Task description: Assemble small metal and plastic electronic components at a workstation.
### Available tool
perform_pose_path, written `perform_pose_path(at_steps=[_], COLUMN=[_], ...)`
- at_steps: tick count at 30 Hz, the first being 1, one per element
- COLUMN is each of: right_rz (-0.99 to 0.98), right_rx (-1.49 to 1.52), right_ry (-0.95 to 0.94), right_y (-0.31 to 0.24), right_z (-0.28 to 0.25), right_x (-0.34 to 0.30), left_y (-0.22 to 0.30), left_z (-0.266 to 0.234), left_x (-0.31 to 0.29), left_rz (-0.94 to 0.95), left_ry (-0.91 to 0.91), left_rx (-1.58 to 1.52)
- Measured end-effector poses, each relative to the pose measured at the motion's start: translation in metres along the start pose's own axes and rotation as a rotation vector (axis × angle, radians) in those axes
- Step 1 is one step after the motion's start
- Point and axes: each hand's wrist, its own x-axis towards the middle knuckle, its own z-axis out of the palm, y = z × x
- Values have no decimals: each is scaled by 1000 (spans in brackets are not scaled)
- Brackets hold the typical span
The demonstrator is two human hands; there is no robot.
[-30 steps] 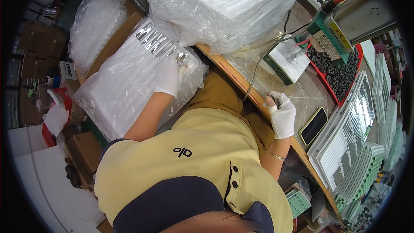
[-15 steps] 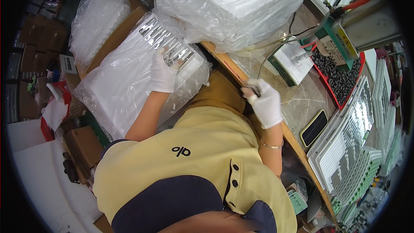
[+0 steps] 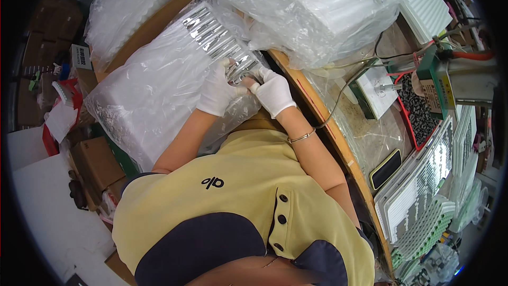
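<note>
A row of shiny silver tubes [image 3: 211,36] lies side by side on clear plastic film over a white, film-covered stack [image 3: 151,79]. At the near end of that row, my left hand [image 3: 216,91], in a white glove with bare fingertips, is closed on a silver tube [image 3: 233,74]. My right hand [image 3: 274,94], gloved the same way, meets it from the right. Its thumb and fingers are pinched together beside the tube's end, and what they hold is hidden. The fingertips of both hands nearly touch.
Right of me runs a workbench with a wooden edge [image 3: 323,116]. On it are a small press [image 3: 375,87], a red tray [image 3: 410,135] of small black parts, a phone [image 3: 385,169] and white ribbed trays [image 3: 418,190]. A plastic-wrapped white stack [image 3: 307,8] stands at the far side.
My right hand has moved left from the bench edge to my left hand at the tubes. My left hand has shifted slightly right and nearer. The whole view has shifted a little.
</note>
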Motion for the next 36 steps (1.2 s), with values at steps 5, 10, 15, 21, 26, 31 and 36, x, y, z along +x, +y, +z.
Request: perform_pose_path(at_steps=[5,10,15,21,26,31,36], right_rz=[-29,-92,-91,-48,-47,-70,-42], right_rx=[-86,-34,-113,-330,-463,-652,-651], right_ry=[160,134,148,53,55,70,112], right_y=[0,-2,10,8,-5,3,8], right_z=[5,7,5,-18,-22,-13,-7], right_x=[2,-2,3,4,3,9,8], left_y=[9,0,1,-4,0,-6,22], left_z=[-7,-6,-23,-31,-35,-44,-40], left_x=[-2,-7,-21,-39,-48,-47,-20], left_rz=[14,39,272,350,343,364,385], left_ry=[-79,-115,11,-38,-33,-63,-45], left_rx=[67,-320,115,305,369,381,316])
